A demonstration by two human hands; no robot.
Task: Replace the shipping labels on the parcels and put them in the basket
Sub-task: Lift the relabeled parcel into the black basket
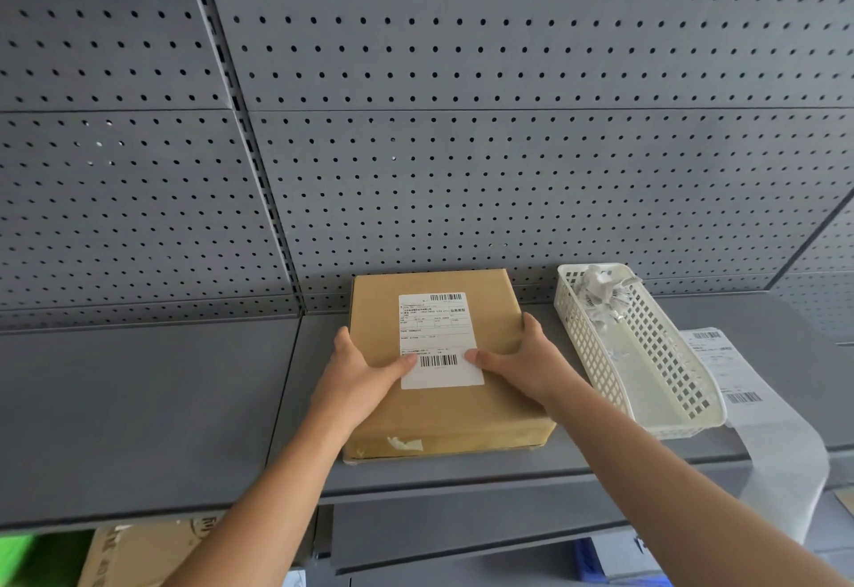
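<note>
A flat brown cardboard parcel lies on the grey shelf, against the pegboard. A white shipping label with barcodes sits on its top. My left hand rests over the parcel's left edge, thumb pressing the label's lower left edge. My right hand lies on the parcel's right part, thumb touching the label's lower right edge and a finger reaching the right edge. The white plastic basket stands just right of the parcel, holding crumpled label scraps at its far end.
A strip of printed labels on backing paper lies right of the basket and hangs over the shelf's front edge. A grey pegboard wall rises behind. On the level below sit a cardboard box and something blue.
</note>
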